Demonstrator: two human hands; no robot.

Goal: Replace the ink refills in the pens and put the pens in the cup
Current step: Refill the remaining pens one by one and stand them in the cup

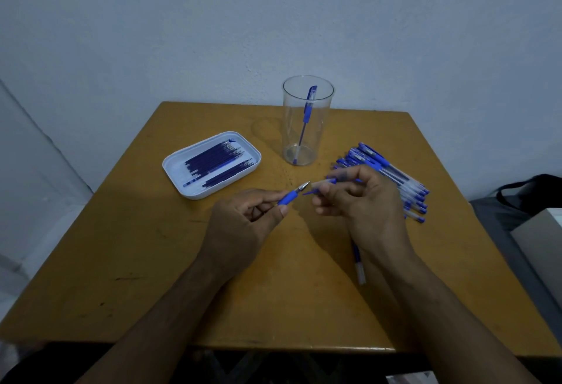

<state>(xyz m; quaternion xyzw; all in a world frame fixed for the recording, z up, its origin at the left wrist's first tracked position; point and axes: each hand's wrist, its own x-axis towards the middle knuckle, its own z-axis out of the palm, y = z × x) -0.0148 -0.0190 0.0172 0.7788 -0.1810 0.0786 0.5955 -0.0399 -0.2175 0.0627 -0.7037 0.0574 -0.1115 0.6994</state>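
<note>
Two parts of one pen are held apart above the wooden table (152, 262). The blue tip piece (292, 195) is pinched by the left hand (243, 225). The clear barrel (324, 183) is gripped in the curled right hand (362, 201). Both should be kept steady while the old refill is pulled out. New refills lie in the white tray (176, 168); one pen (306, 119) already stands in the clear cup (307, 92).

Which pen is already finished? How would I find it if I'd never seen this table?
Look at the far edge of the wooden table for the tall clear cup. One blue-capped pen leans inside it, cap up. It is the only pen in the cup; the others lie piled to its right.
</note>
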